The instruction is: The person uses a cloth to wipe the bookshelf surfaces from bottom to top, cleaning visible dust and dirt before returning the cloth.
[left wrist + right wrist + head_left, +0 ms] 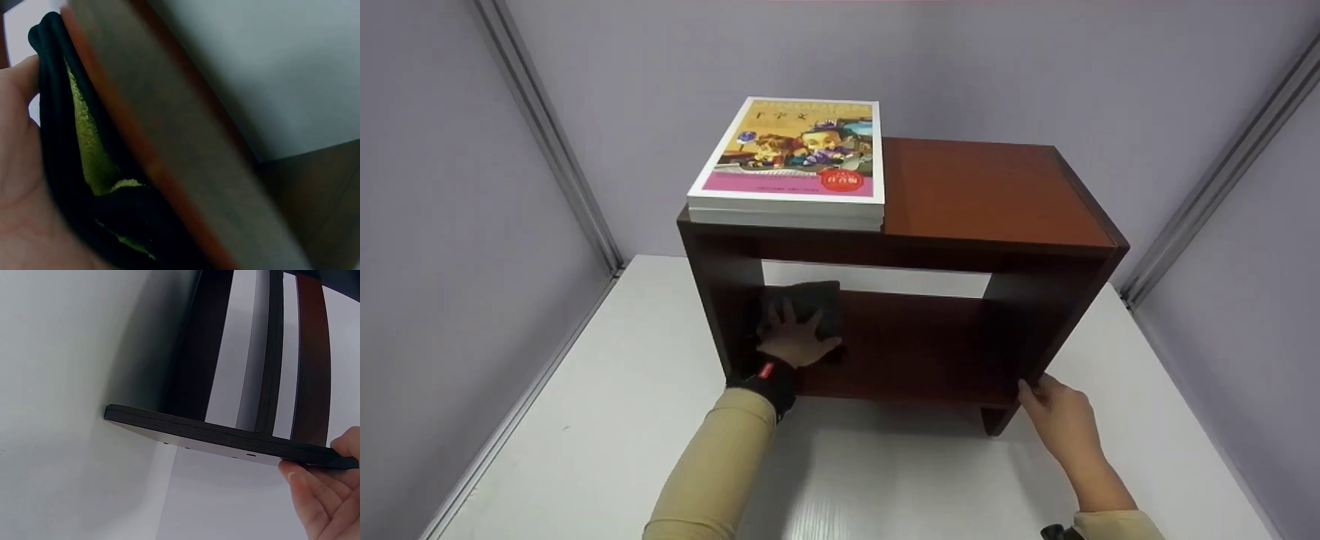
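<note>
Clock read from the head view, 12 = far side. Key relation: the dark cloth (826, 295) lies under the left grip (795, 341) and pokes out past its fingertips toward 12, on the shelf unit's (982, 187) lower board (915, 349), tucked in the 9 o'clock end by the side wall. Unit's long axis runs 9 to 3, so most of the bare board is at 3 o'clock from that hand. Cloth's own long axis: can't tell (rumpled, partly covered). Left hand is the nearer one by far.

Left grip: fingers spread, laid flat on the cloth, not curled round it. Left wrist view shows folds with a yellow-green inner face beside the palm. Right grip (1065, 420): thumb and fingers pinched on the front edge of the 3 o'clock side panel (191, 436), low down; likely steadying the unit on the white bench (607, 420).

Writing: the top book (802, 150) of the stack at 10–11 o'clock reads 千字文 (first character a bit soft), red badge 注音版. Small print on its pink strip illegible. Red tag (766, 370) on the left wristband (757, 384): too small to read.
</note>
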`<state>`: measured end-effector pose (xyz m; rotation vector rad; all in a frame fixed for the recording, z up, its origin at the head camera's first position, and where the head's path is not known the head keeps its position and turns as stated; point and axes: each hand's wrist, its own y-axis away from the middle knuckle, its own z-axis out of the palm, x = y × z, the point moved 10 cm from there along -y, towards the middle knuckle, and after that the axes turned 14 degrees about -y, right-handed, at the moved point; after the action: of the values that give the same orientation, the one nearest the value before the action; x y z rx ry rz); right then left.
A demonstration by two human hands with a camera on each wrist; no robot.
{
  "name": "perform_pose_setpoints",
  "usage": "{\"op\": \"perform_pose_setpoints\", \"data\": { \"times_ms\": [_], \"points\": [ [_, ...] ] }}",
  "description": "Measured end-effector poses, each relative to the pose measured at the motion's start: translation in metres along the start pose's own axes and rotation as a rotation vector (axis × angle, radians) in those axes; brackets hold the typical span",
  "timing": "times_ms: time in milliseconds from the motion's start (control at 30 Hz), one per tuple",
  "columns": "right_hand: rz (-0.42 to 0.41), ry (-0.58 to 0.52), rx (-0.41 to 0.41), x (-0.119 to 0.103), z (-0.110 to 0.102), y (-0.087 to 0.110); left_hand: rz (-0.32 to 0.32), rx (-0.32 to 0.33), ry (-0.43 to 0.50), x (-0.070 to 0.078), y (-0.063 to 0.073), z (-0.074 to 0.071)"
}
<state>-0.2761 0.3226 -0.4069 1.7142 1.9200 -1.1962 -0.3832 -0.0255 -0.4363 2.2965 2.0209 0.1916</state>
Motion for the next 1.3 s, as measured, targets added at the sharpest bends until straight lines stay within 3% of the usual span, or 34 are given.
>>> {"op": "perform_pose_setpoints", "data": {
  "times_ms": [333, 567, 767, 1000, 1100, 1300],
  "points": [
    [-0.007, -0.004, 0.009, -0.001, 0.003, 0.003, -0.113, 0.057, 0.017, -0.009, -0.035, -0.005],
    [-0.001, -0.013, 0.005, 0.000, 0.004, 0.002, -0.120, 0.059, 0.017, -0.010, -0.043, -0.008],
    [-0.004, -0.015, 0.009, 0.000, 0.001, 0.000, -0.110, 0.073, -0.041, -0.002, -0.034, -0.012],
    [-0.008, 0.001, 0.015, 0.000, -0.002, 0.001, -0.082, 0.049, -0.010, 0.002, -0.002, -0.014],
    [-0.004, -0.005, 0.018, 0.000, -0.003, 0.001, -0.061, 0.026, 0.007, 0.004, 0.005, -0.010],
    [-0.024, -0.013, 0.022, -0.003, 0.000, 0.001, -0.016, -0.008, -0.065, 0.004, 0.021, 0.008]
  ]
}}
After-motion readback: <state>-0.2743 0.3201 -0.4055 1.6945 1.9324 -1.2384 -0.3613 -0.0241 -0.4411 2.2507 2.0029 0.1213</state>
